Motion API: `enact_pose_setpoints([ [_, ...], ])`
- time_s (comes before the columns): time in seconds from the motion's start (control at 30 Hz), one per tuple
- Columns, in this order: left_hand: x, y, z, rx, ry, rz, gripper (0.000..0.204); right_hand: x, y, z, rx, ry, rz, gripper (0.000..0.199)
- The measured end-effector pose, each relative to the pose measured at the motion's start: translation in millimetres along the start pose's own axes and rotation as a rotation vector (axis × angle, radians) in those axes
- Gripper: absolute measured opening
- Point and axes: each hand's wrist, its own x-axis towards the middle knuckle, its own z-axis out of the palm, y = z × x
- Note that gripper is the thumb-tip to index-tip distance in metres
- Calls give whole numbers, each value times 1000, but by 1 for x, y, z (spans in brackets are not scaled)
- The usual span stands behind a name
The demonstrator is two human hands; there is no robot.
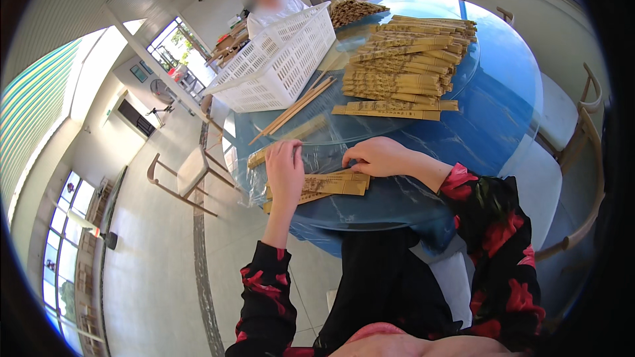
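Dial set on the small pile of flat, gold-brown printed paper sleeves (338,183) near the table's front edge, 12 o'clock pointing away from the wearer. From my remote station I log the left hand (286,164) at 10 o'clock, palm down, fingers half curled; the right hand (382,157) at 2 o'clock, loosely bent, thumb and forefinger close to the pile. Fingertips are small and partly hidden here, so I cannot tell whether either hand has hold of anything. Main risk, my judgement: the sleeves lie fanned and overlapping beside the rim, so a sideways brush of a wrist could send the lowest ones off. Second: thin flat sleeves could cling, and two might lift as one. Third: the clear, crinkled plastic film (324,157) between the hands could snag a fingertip or drag paper along. Surroundings: slim pale wooden sticks (296,110) at 11 o'clock, with the white slotted plastic basket (281,69) behind them, limiting any leftward reach across the round blue table (489,102). At 1 o'clock, the tall, uneven heap of gold-brown sleeves (403,69) could slump if knocked. A wooden chair with pale seat (192,173) stands at 9 o'clock, clear of the arms.
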Motion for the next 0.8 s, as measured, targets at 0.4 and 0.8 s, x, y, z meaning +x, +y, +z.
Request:
enact_pose_setpoints([
  [0.4, 45, -185, 4, 658, -148, -84, 7, 1, -1, -4, 38, 34, -27, 21],
  [0.8, -1, -24, -58, 239, -82, 8, 7, 9, -32, -9, -630, 748, -431, 46],
])
